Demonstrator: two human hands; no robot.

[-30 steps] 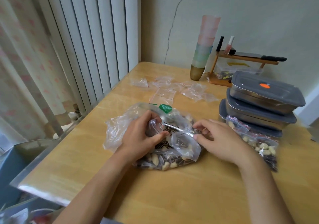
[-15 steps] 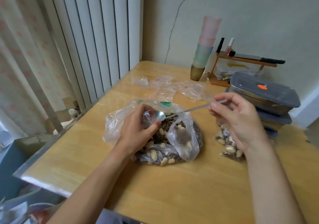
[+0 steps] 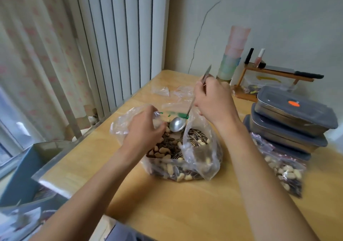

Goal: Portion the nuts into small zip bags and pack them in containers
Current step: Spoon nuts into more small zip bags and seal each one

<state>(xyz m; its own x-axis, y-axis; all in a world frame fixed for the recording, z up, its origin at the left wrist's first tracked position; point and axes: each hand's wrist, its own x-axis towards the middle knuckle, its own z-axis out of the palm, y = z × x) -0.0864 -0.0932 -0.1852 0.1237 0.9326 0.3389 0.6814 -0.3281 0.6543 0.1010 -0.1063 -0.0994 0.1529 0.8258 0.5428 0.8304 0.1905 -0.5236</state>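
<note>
A large clear bag (image 3: 202,164) of peanuts and sunflower seeds lies open in the middle of the wooden table (image 3: 185,203). My left hand (image 3: 146,129) grips the bag's left rim and holds the mouth open. Above the bag, my right hand (image 3: 213,99) grips the handle of a metal spoon (image 3: 177,124), whose bowl points down into the opening. A filled small zip bag (image 3: 284,168) lies at the right, beside three stacked steel containers (image 3: 289,121) with grey lids. Empty small zip bags (image 3: 174,92) lie further back.
A stack of pastel cups (image 3: 233,55) stands at the back by the wall. A small wooden rack (image 3: 274,73) holds a knife and little bottles. Vertical blinds and a curtain run along the left. A blue-grey bin (image 3: 27,166) sits below the table's left edge.
My right hand lifted the spoon from lying across the bag, swung its handle upright, and brought the bowl down into the bag's mouth. My left hand kept hold of the rim.
</note>
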